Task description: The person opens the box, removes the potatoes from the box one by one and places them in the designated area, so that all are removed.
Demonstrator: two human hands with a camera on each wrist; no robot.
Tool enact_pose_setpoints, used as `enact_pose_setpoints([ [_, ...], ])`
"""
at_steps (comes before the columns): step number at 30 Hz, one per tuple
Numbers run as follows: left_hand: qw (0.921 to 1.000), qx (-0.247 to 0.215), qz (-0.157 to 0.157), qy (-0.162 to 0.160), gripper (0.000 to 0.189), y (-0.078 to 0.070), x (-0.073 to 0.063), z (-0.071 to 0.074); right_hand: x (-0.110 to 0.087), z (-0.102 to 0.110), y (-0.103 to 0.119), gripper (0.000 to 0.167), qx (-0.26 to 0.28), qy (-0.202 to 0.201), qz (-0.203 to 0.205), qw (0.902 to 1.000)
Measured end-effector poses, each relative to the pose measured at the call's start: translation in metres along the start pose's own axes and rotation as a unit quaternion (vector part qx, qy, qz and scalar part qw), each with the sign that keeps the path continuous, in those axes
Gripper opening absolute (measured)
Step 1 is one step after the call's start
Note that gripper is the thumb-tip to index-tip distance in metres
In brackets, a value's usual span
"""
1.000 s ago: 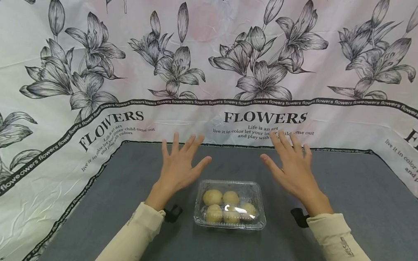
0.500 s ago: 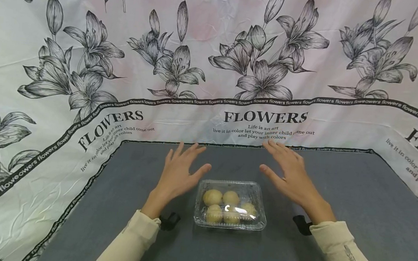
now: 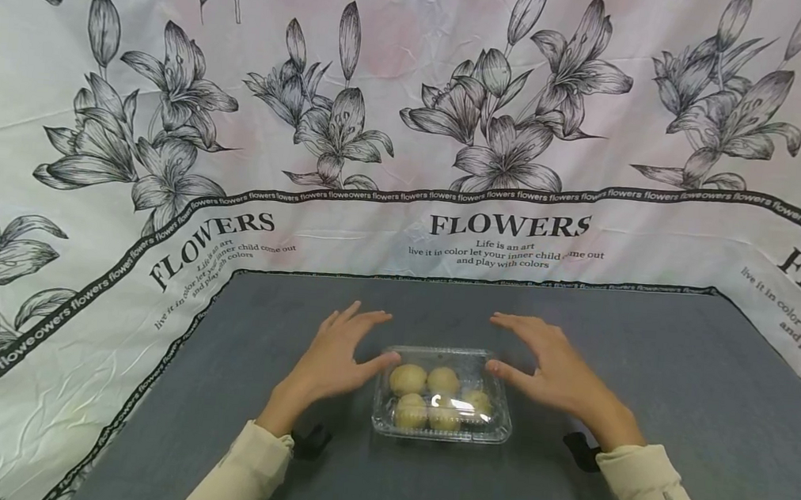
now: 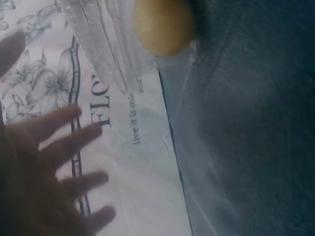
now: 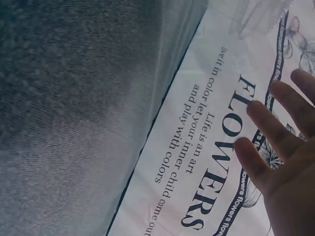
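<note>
A clear plastic clamshell box [image 3: 386, 415] with a closed lid sits on the grey table, holding several round yellowish balls [image 3: 408, 379]. To its left my left hand [image 3: 334, 359] hovers with fingers spread, the thumb tip overlapping the box's back left corner in the head view. My right hand [image 3: 557, 375] mirrors it at the right, its thumb tip at the back right corner. Both hands hold nothing. In the left wrist view the fingers are spread beside the box's clear wall [image 4: 106, 44] and one yellowish ball [image 4: 165, 24]. Only a corner of the box [image 5: 251, 17] shows in the right wrist view.
The grey tabletop [image 3: 682, 386] extends around the box. Behind it and along the sides hangs a white cloth [image 3: 345, 229] printed with flowers and lettering. A black strap [image 3: 312, 441] shows by the left wrist, another black strap [image 3: 581, 452] by the right.
Both hands have come down and nearer, from above the table's far part to either side of the box, their thumbs now at its back corners. The box has stayed in place.
</note>
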State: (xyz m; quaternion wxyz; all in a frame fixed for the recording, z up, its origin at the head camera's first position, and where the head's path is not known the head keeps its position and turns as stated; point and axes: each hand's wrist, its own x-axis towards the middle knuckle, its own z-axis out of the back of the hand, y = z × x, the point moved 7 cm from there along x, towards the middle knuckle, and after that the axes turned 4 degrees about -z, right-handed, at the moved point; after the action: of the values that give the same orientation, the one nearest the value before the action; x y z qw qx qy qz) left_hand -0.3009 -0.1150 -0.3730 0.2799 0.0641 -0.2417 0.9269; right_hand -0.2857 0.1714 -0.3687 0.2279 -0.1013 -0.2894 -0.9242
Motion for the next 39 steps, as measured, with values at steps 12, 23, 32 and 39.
enact_pose_setpoints([
  [12, 0.9913, -0.046, -0.032, 0.119, 0.094, 0.002, -0.013, -0.024, -0.014, -0.020, -0.004, 0.096, 0.019, 0.081, -0.018, 0.9964],
  [23, 0.9850, -0.057, -0.048, 0.155, 0.117, -0.001, -0.023, -0.033, -0.023, -0.031, 0.000, 0.118, 0.055, 0.118, 0.002, 0.9915],
  [32, 0.9831, -0.066, -0.057, 0.161, 0.120, 0.000, -0.023, -0.038, -0.027, -0.036, 0.003, 0.133, 0.080, 0.141, 0.018, 0.9865],
  [39, 0.9846, -0.063, -0.060, 0.152, 0.117, 0.003, -0.019, -0.035, -0.022, -0.036, 0.002, 0.133, 0.087, 0.143, 0.009, 0.9858],
])
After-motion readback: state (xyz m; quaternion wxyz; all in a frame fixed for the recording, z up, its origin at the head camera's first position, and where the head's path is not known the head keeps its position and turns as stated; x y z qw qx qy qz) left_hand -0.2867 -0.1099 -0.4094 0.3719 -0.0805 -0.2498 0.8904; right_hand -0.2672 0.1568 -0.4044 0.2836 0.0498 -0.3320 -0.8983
